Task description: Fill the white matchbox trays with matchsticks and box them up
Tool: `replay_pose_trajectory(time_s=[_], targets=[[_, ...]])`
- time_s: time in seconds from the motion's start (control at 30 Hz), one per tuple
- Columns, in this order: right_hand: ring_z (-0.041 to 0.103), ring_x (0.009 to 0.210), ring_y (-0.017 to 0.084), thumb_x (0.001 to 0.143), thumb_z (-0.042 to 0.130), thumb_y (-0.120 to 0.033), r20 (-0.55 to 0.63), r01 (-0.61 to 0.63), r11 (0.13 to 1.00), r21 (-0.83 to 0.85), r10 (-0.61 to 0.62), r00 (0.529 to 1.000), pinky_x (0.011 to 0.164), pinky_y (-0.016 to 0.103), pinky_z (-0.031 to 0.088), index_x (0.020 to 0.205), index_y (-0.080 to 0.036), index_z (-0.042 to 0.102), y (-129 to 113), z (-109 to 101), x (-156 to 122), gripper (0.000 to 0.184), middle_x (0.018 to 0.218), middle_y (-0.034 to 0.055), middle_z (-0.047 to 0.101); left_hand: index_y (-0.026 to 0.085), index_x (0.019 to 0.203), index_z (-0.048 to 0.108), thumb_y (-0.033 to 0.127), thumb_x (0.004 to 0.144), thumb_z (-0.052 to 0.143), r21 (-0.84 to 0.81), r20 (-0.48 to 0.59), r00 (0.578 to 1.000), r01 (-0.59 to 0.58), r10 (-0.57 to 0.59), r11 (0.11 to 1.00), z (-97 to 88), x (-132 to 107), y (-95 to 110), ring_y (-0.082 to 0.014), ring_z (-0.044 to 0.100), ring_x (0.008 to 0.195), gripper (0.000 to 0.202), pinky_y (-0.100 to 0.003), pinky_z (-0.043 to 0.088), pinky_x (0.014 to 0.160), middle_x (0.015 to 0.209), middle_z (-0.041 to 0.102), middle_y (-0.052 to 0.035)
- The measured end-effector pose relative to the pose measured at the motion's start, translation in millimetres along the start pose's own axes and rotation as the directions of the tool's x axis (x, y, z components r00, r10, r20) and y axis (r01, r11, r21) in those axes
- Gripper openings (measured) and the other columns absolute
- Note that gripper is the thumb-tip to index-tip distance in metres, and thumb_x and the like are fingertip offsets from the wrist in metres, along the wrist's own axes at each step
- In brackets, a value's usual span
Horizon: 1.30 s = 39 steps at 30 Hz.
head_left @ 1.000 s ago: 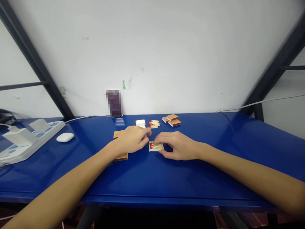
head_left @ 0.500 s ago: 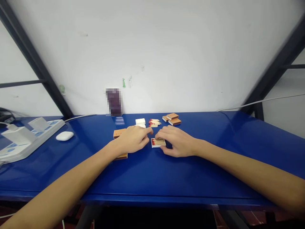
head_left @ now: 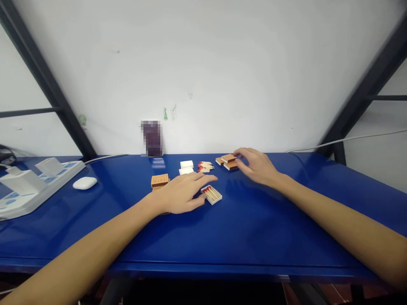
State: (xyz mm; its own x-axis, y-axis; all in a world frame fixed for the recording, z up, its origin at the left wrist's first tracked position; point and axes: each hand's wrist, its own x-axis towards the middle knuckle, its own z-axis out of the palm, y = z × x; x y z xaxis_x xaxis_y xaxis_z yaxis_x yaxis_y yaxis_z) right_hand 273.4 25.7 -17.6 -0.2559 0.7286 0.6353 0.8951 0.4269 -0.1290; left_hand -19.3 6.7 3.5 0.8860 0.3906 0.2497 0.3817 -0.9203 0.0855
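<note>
A white matchbox tray (head_left: 215, 201) filled with red-headed matches lies tilted on the blue table. My left hand (head_left: 181, 194) reaches beside it, fingers stretched and thumb apart, with the thumb tip at the tray's left edge; whether it touches is unclear. Farther right, my right hand (head_left: 257, 166) is at a small pile of orange-brown matchbox covers (head_left: 229, 158). Its thumb and index finger are apart at the right end of the top cover. A heap of loose matches (head_left: 206, 167) lies behind the tray, and white trays (head_left: 186, 164) stand left of the heap.
More orange matchboxes (head_left: 159, 180) are stacked at the left, partly hidden by my left hand. A white rounded case (head_left: 85, 183) and a power strip (head_left: 38, 198) with plugs sit farther left. A pixelated dark object (head_left: 153, 139) leans on the wall (head_left: 241, 76).
My right hand has left the filled tray and moved right and away to the cover pile. The tray now lies turned at an angle, and my left hand has shifted right, its fingers spread wider.
</note>
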Motion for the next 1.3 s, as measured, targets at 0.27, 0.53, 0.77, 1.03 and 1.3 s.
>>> replay_pose_trajectory(time_s=[0.27,0.53,0.77,1.03,1.3], targets=[[0.042,0.134,0.031,0.096,0.040,-0.028,0.247,0.064,0.995,0.075,-0.081,0.966,0.108,0.053,0.035,0.139,-0.021,0.045,24,19,-2,0.044,0.144,0.0119,0.048,0.021,0.139,0.044,0.019,0.086,0.048,0.019,0.032,0.999,-0.032,0.031,0.999,4.3,1,4,-0.0220,0.059,0.097,0.053,-0.036,0.045,0.091,0.109,0.061,-0.0067],[0.057,0.105,0.025,0.087,0.051,-0.018,0.160,0.072,0.990,0.125,-0.092,0.983,0.091,0.042,0.046,0.105,-0.020,0.061,10,16,2,0.021,0.113,0.0093,0.060,0.020,0.116,0.063,0.029,0.086,0.057,0.069,0.048,0.999,-0.012,0.008,0.998,4.4,0,11,-0.0202,0.059,0.085,0.032,-0.032,0.045,0.082,0.095,0.062,-0.0048],[0.058,0.095,0.025,0.087,0.053,-0.022,0.134,0.067,0.990,0.122,-0.083,0.987,0.085,0.043,0.046,0.098,-0.020,0.057,1,12,2,0.012,0.103,0.0084,0.063,0.021,0.110,0.065,0.050,0.087,0.060,0.077,-0.009,0.999,0.043,-0.043,0.996,10.2,1,14,-0.0214,0.061,0.086,0.037,-0.034,0.044,0.082,0.096,0.064,-0.0042],[0.052,0.079,0.021,0.073,0.055,-0.013,0.169,0.302,0.928,0.219,-0.341,0.925,0.072,0.035,0.043,0.093,-0.022,0.049,-49,-1,-4,0.022,0.088,0.0046,0.058,0.020,0.091,0.059,0.024,0.081,0.054,0.116,-0.097,0.982,0.172,-0.161,0.978,19.2,6,22,-0.0199,0.060,0.076,0.012,-0.034,0.044,0.076,0.083,0.064,-0.0029],[0.050,0.077,0.019,0.070,0.057,-0.014,0.305,0.238,0.931,0.278,-0.320,0.897,0.070,0.032,0.040,0.086,-0.022,0.046,-54,4,-10,0.021,0.083,0.0007,0.055,0.021,0.100,0.051,0.021,0.081,0.050,0.101,-0.107,0.974,0.209,-0.198,0.973,17.2,4,13,-0.0211,0.059,0.081,0.019,-0.033,0.044,0.076,0.088,0.063,-0.0033]])
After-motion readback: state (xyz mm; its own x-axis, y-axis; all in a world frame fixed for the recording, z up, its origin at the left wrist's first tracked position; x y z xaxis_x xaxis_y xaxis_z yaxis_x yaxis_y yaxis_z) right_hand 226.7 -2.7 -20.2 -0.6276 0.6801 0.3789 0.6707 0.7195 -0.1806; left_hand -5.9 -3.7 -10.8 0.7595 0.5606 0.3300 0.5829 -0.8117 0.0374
